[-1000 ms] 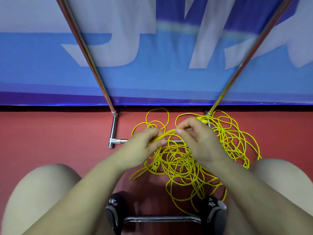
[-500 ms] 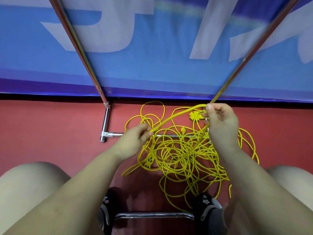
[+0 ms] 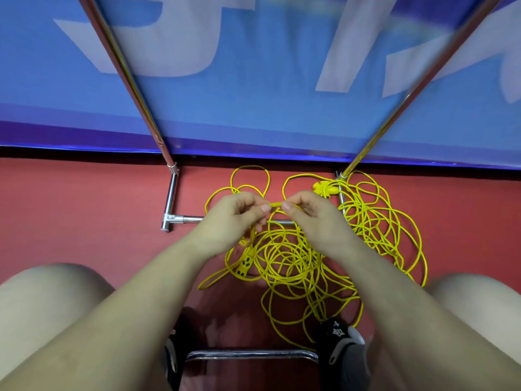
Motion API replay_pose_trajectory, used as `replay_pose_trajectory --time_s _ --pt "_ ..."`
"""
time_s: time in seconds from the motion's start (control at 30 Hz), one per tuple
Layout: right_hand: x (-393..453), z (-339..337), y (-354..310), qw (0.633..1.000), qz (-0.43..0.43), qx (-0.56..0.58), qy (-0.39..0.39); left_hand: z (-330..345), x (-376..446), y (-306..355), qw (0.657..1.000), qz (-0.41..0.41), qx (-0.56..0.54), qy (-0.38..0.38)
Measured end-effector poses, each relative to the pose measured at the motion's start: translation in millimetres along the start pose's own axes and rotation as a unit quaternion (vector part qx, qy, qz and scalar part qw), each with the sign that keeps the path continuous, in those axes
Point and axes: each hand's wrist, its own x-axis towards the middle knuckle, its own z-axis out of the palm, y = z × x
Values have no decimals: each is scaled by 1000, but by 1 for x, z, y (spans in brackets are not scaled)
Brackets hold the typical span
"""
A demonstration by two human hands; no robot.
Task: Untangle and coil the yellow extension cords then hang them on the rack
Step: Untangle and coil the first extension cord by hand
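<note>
Both hands pinch one short stretch of thin yellow extension cord (image 3: 275, 204) between thumb and fingers, the left hand (image 3: 234, 218) and right hand (image 3: 315, 218) near each other above the tangled yellow cord pile (image 3: 296, 261) on the red floor (image 3: 84, 210), between the chrome rack's base bars (image 3: 172, 198).

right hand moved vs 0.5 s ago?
Yes. The right hand has come leftward from the rack's right upright, meeting the left hand on the cord.
</note>
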Motion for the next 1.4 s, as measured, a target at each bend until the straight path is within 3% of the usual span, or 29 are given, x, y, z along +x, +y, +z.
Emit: replay_pose_trajectory --time_s 0.27,0.43,0.57,0.67,0.77,0.83,0.93,1.07,1.23,1.33,1.4 --pt "1 -3 -15 990 -4 120 76 -2 2 -25 995 4 99 -29" --pt "-2 -16 -24 979 -8 180 100 -3 7 -38 982 -23 185 24" --pt "3 -28 -19 968 16 201 150 -4 7 -33 983 -16 184 9" --pt "8 -33 -7 970 14 124 209 -2 8 -22 994 -21 106 8" --pt "9 -34 2 982 -8 -42 184 -4 8 -12 998 -48 -11 46" --pt "7 -28 1 985 -38 -101 136 -6 9 -7 993 -64 -75 67" --pt "-1 -8 -3 998 -19 -57 5 -9 13 0 975 -98 -172 105" --pt "-11 15 2 987 11 -68 -148 -13 16 5 939 -134 -293 121" --pt "-7 20 6 987 -18 -98 -127 -15 18 11 903 -148 -390 101" --pt "-5 23 4 995 -15 -41 -93 -14 19 14 888 -126 -434 88" --pt "-5 24 -3 998 3 11 -70 -14 19 13 898 -108 -418 81"
